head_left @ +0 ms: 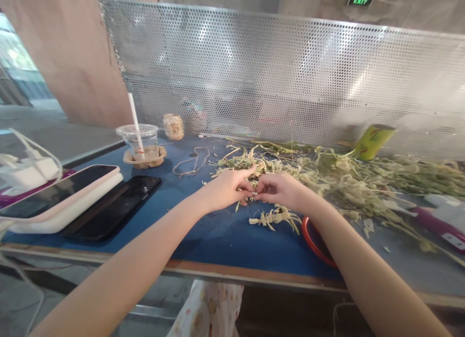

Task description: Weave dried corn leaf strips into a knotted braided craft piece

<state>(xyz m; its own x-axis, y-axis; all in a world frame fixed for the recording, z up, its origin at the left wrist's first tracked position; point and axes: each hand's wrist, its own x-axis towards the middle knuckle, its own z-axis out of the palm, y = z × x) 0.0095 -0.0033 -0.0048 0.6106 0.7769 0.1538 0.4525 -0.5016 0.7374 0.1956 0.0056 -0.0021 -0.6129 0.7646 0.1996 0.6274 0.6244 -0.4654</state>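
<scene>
My left hand and my right hand meet above the blue tabletop, fingertips nearly touching. Both are closed in a pinch on a small pale piece of dried plant, mostly hidden by the fingers. Just behind them spreads a heap of dried pale-green plant strands. A separate sprig of dried plant lies on the table in front of my right hand. Under my right forearm shows a bowl with a red-orange rim, partly covered by the arm.
At left lie a black phone, a pink-edged phone and white chargers. A clear cup with a straw stands in a cardboard holder. Behind are a loop of string, a yellow-green can and a perforated metal screen.
</scene>
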